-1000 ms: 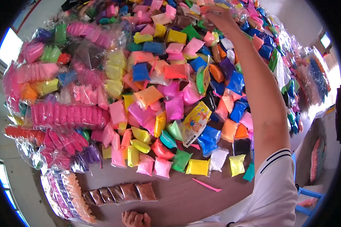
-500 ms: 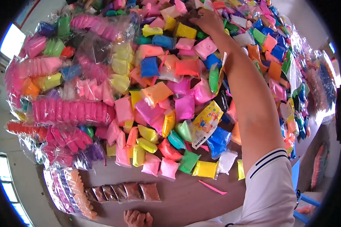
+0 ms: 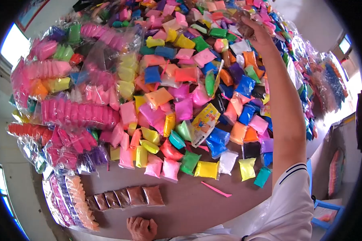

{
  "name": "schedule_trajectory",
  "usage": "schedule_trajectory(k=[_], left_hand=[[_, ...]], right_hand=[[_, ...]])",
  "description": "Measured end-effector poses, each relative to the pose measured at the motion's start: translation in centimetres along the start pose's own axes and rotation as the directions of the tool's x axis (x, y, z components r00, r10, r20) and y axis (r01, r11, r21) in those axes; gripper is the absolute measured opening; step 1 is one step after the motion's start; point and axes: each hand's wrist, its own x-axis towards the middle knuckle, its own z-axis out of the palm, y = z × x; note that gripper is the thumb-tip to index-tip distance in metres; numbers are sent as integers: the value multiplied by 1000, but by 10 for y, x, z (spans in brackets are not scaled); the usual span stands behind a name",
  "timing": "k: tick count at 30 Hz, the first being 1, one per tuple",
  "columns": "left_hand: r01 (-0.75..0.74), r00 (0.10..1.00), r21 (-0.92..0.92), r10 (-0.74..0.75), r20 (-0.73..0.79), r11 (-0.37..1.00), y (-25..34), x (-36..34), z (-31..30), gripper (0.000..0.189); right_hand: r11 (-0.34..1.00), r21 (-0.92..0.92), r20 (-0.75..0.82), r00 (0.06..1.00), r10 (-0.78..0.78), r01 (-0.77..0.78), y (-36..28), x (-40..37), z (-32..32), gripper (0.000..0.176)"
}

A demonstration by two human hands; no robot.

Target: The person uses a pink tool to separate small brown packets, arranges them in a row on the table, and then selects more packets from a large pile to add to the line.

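My right hand reaches far over the heap of coloured packets, its fingers closed around a brown packet; part of that packet is hidden by the hand. At the near table edge my left hand rests with curled fingers, and nothing shows in it. Just beyond the left hand lies an overlapping row of brown packets flat on the table. To its left stand rows of peach packets and purple packets in clear wrap.
Loose packets in many colours cover most of the brown table. Clear bags of pink packets are piled at the left. A printed card lies on the heap, and a pink plastic strip near the front. A blue stool stands at right.
My right hand has moved to the right across the far part of the heap. The view has shifted slightly. My left hand stays curled at the table edge.
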Motion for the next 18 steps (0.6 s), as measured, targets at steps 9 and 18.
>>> schedule_trajectory(k=[9, 18], left_hand=[[21, 999, -15, -20, 31, 1000, 0, 2, -2, 23], [43, 999, -3, -43, 21, 999, -1, -2, 2, 24]], right_hand=[[939, -227, -108, 965, 241, -260, 41, 9, 108, 33], [921, -378, -80, 988, -136, 96, 76, 63, -32, 26]])
